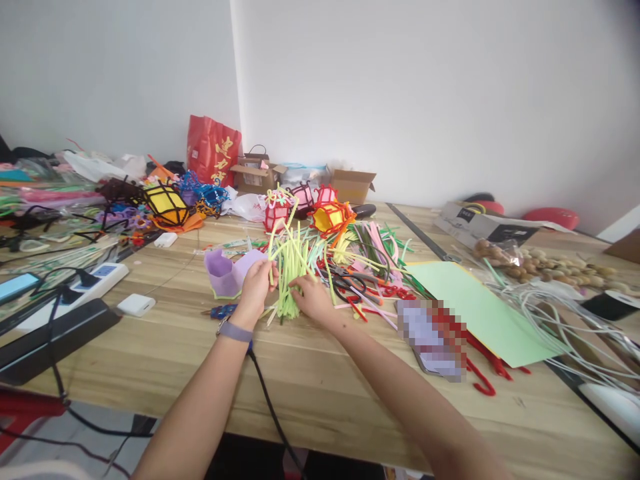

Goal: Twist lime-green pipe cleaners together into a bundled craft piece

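A bundle of light green pipe cleaners point(293, 267) lies on the wooden table point(320, 393), fanned out toward the far side. My left hand point(257, 283) is closed around one green strand at the bundle's left side, and a purple band sits on that wrist. My right hand point(313, 298) rests on the bundle's near end with its fingers curled on the strands. A purple felt piece point(227, 272) lies just left of my left hand. Blue-handled scissors point(223, 311) lie under my left wrist.
Mixed coloured pipe cleaners and black scissors point(350, 280) lie right of the bundle. A green paper sheet point(475, 307), white cords point(560, 320), small woven lanterns point(330, 217), cardboard boxes point(353, 185), a red bag point(213, 150), a power strip point(95, 280) and cables crowd the table.
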The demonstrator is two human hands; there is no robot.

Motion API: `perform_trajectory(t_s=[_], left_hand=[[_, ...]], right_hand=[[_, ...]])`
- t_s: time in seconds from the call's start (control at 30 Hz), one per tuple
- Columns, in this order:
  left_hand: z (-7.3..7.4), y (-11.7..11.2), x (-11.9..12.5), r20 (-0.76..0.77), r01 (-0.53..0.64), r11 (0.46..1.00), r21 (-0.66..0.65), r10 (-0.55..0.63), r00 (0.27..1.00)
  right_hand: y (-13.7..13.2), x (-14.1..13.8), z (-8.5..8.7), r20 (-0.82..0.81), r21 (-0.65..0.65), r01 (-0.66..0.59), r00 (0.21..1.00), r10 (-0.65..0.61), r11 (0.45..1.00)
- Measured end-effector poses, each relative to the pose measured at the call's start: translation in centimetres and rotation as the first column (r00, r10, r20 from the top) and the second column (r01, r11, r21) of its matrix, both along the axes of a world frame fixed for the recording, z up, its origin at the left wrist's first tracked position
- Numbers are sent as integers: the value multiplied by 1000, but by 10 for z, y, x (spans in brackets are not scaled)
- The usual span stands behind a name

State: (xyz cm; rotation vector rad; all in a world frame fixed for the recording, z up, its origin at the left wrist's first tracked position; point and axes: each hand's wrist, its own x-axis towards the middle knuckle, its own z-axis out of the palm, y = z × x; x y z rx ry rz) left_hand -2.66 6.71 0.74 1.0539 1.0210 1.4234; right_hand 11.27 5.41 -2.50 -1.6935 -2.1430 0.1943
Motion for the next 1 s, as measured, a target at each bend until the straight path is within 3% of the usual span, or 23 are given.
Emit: perform_trajectory(t_s=[0.1,0.23,0.5,0.67,0.8,0.9,1.0], left_hand=[[-1,0,0,43,-28,999,38,26,999],[-7,2,-1,0,51,998,-44,-51,999],[-15,3,1,-140,-71,997,28,74,987],[-16,-1,4,-241,-96,976,194,142,960],[-14,1,4,-111,-86,977,194,109,988],[-10,3,2,77,-159,962,222,145,986],[-5,2,1,225,-140,973,185,97,969]], right_hand=[[6,-2,4,-3,-14,-76,997,76,997],[10,-2,9,-14,-12,-139,990,139,990],[8,6,22,-92,73,8,996,-1,997],[21,0,32,-55,82,129,991,-124,988],[40,-2,41,47,-7,154,987,-154,988],[51,-2,50,25,9,210,977,-210,978],[62,-2,61,-9,-5,285,958,-285,959]])
